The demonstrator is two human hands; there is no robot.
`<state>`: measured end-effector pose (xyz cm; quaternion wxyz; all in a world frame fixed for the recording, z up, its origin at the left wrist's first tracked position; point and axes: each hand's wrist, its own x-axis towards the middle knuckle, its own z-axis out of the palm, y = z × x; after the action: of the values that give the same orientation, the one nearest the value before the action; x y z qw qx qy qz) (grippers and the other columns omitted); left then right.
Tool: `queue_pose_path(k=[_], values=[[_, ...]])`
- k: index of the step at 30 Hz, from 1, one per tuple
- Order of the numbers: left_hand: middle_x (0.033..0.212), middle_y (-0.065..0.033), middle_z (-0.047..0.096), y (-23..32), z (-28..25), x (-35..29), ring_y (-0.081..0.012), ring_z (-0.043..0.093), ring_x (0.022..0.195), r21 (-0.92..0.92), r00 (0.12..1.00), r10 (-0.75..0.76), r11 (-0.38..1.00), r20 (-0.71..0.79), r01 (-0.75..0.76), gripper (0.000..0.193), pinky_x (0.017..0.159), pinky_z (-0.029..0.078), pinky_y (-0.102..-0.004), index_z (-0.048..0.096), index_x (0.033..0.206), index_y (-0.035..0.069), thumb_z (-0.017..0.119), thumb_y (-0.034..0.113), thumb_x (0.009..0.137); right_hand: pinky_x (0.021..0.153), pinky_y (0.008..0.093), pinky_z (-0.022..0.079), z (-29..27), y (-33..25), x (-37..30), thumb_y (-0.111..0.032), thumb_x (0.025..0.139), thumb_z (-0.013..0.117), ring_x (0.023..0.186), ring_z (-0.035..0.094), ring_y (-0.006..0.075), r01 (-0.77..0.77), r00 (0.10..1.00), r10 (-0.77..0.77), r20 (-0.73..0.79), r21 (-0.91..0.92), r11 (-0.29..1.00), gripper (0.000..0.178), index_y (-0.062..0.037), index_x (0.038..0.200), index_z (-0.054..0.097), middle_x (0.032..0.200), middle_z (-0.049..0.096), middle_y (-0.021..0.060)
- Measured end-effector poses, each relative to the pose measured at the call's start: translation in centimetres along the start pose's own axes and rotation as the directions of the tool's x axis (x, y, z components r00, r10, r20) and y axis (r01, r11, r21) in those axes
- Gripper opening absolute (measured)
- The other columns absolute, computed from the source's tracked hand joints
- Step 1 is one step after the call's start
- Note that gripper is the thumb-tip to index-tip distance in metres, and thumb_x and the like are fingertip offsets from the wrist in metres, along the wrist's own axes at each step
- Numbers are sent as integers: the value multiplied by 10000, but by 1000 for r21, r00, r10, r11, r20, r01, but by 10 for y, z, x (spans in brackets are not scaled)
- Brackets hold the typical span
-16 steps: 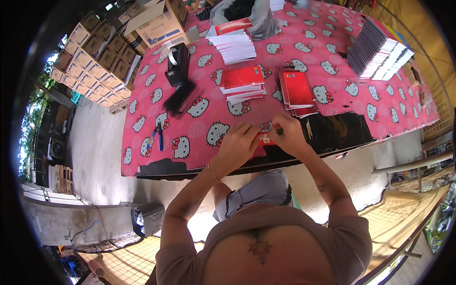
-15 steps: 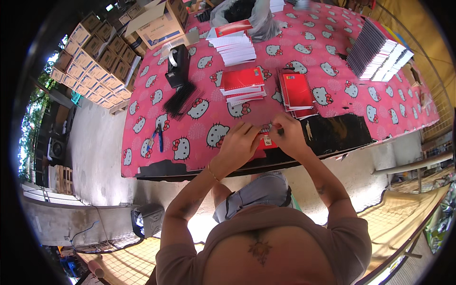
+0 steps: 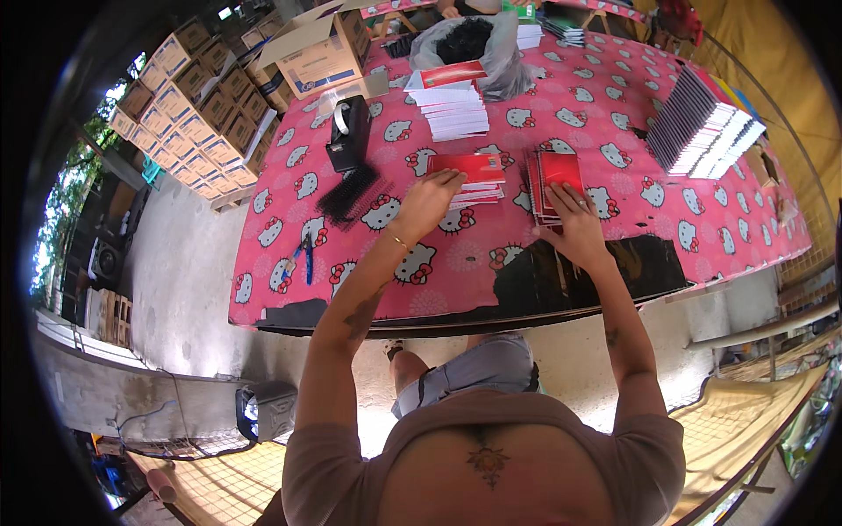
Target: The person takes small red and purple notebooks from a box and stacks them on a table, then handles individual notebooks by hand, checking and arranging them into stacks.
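A stack of red notebooks (image 3: 482,167) lies mid-table, white page edges fanning out on its near side. My left hand (image 3: 431,203) reaches over its near left corner, fingers stretched across the cover; its thumb is hard to see. To the right is a pile of red spiral notebooks (image 3: 559,168), dark coils along the left side. My right hand (image 3: 574,226) rests open on the top cover's lower part, fingers spread flat and thumb out to the left.
Farther back stand a taller white-paged stack (image 3: 449,114), a plastic bag of black coils (image 3: 517,74) and a carton (image 3: 320,57). At left are a black tape dispenser (image 3: 348,131), loose black coils (image 3: 349,197) and blue-handled pliers (image 3: 309,259). Notebooks (image 3: 702,131) are piled far right. Another person's hand (image 3: 456,9) shows beyond.
Both hands have left the small red notebook at the near edge, which no longer shows there. My left hand moved forward to the middle stack, my right to the right pile. The view shifted slightly.
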<state>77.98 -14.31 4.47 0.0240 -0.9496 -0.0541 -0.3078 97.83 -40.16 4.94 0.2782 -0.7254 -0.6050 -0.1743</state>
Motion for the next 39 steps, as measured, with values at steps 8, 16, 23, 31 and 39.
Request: queue_pose_path(k=[8, 16, 23, 31, 39], values=[[1045, -122, 705, 5, -18, 5, -320, 680, 926, -179, 991, -131, 975, 3, 130, 234, 765, 559, -415, 696, 1102, 68, 642, 142, 887, 1098, 408, 370, 31, -65, 10, -105, 811, 761, 1319, 475, 350, -102, 990, 140, -20, 586, 804, 662, -34, 1403, 474, 1389, 526, 186], [1020, -125, 681, 66, -60, -20, -356, 630, 961, -145, 992, -122, 983, -33, 116, 286, 800, 524, -451, 675, 1111, 56, 668, 68, 826, 1010, 376, 437, 38, -81, -4, -66, 796, 778, 1224, 543, 269, -140, 939, 328, -106, 752, 644, 663, -47, 1387, 479, 1310, 566, 165], [1223, -165, 598, 128, -51, -69, -301, 577, 1088, -606, 846, -520, 712, -115, 355, 405, 904, 477, -364, 566, 1318, 37, 621, 84, 920, 770, 259, 510, 51, -95, -32, -53, 812, 785, 894, 623, 117, -392, 871, 426, 247, 871, 297, 433, -28, 1179, 556, 980, 666, 76], [1105, -184, 619, -10, -25, -72, -385, 583, 1011, -223, 740, -654, 753, -155, 619, 299, 859, 487, -449, 610, 1215, 19, 542, 178, 972, 748, 249, 496, 58, -100, -28, -103, 793, 813, 863, 608, 107, -453, 870, 399, 290, 790, 412, 384, -29, 1080, 569, 943, 640, 63], [1061, -136, 629, -1, -22, -79, -297, 634, 954, -274, 866, -493, 847, -84, 455, 179, 785, 520, -392, 598, 1099, 6, 559, 122, 968, 780, 253, 480, 63, -92, -32, -92, 794, 809, 922, 559, 103, -364, 903, 355, 241, 868, 336, 404, -34, 1108, 561, 1012, 584, 55]])
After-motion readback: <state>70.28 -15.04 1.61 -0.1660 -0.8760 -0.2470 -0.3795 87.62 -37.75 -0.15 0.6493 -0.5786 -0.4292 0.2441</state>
